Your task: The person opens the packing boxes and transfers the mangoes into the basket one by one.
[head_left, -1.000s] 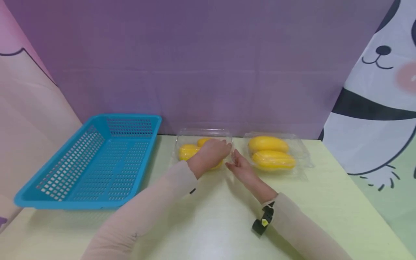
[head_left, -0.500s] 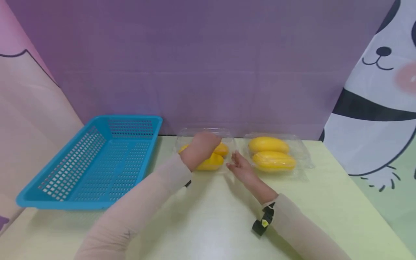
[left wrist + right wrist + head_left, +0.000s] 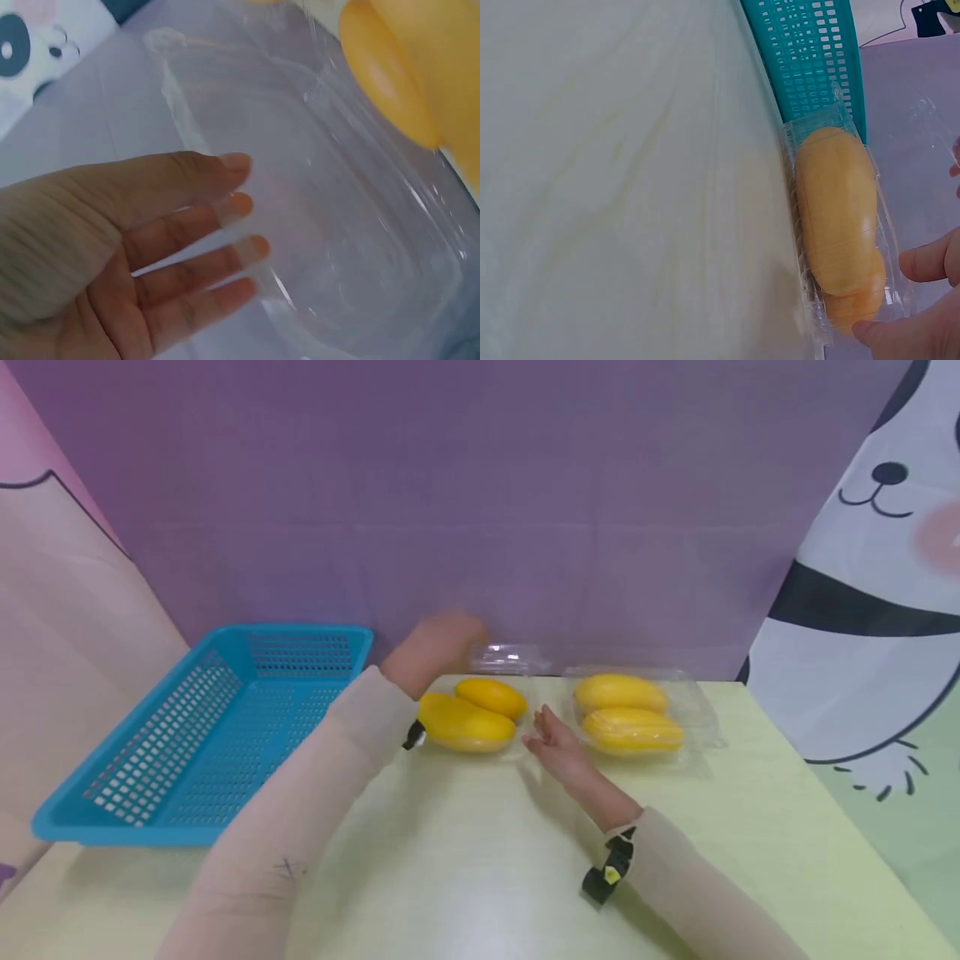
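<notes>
A clear plastic clamshell container [image 3: 793, 176] with yellow, elongated oval fruits [image 3: 467, 724] inside sits at the back middle of the table. Its transparent lid [image 3: 322, 217] is raised, with the left hand [image 3: 435, 647] at its edge. In the left wrist view, the left thumb lies over the lid's rim and the fingertips show through the plastic, so the hand pinches it. The right hand [image 3: 562, 752] rests at the container's right end, its thumb [image 3: 892, 334] and a finger beside the corner, fingers relaxed.
A second clear container [image 3: 697, 714] with two yellow fruits [image 3: 630, 731] stands just right of the right hand. A blue perforated basket [image 3: 318, 781] occupies the table's left side. Behind the table [image 3: 480, 860] hangs a purple backdrop [image 3: 480, 510].
The left hand has moved up and left from over the fruits, and the lid now stands raised at the back, uncovering the fruits to view. The right hand stays in place.
</notes>
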Demonstrator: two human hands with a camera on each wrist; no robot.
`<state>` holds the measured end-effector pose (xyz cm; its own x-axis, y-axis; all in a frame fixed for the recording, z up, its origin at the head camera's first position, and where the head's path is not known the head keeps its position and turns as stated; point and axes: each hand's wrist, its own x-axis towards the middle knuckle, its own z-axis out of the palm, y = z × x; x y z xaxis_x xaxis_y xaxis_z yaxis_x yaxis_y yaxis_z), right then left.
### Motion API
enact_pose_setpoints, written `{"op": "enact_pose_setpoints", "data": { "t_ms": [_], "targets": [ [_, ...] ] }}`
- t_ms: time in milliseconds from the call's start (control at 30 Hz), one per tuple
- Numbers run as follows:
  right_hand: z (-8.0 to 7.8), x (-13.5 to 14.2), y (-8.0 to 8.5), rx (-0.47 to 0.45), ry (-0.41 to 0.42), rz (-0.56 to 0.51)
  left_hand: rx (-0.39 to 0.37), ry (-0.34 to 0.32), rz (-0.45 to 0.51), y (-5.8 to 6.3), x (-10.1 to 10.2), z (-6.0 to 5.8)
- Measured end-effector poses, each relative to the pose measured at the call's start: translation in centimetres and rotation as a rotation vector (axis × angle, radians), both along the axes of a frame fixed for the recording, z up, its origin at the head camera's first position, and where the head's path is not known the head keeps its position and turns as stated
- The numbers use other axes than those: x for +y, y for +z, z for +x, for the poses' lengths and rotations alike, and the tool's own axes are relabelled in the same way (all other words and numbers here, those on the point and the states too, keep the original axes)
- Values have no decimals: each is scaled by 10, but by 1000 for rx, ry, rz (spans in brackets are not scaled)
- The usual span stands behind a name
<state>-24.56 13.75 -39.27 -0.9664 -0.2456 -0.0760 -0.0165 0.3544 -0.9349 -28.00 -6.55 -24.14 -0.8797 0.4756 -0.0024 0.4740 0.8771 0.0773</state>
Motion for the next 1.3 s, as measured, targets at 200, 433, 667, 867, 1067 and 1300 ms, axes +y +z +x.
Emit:
{"op": "enact_pose_setpoints", "data": {
  "t_ms": [200, 433, 667, 867, 1067, 1300],
  "targets": [
    [-1, 1, -1, -2, -8, -5, -15, -22, 82, 7, -23, -19],
    [0, 1, 1, 5, 3, -3, 32, -28, 94, 10, -40, -33],
    [3, 1, 2, -1, 6, -5, 145, 2, 169, 8, -46, -39],
    [3, 1, 4, -13, 5, 17, 226, 60, 219, 2, -48, -47],
    [4, 1, 2, -22, 12, 9, 208, 138, 210, -3, -49, -56],
    [4, 1, -1, -20, 8, 7, 214, 134, 145, -6, -52, -63]
  ]
}}
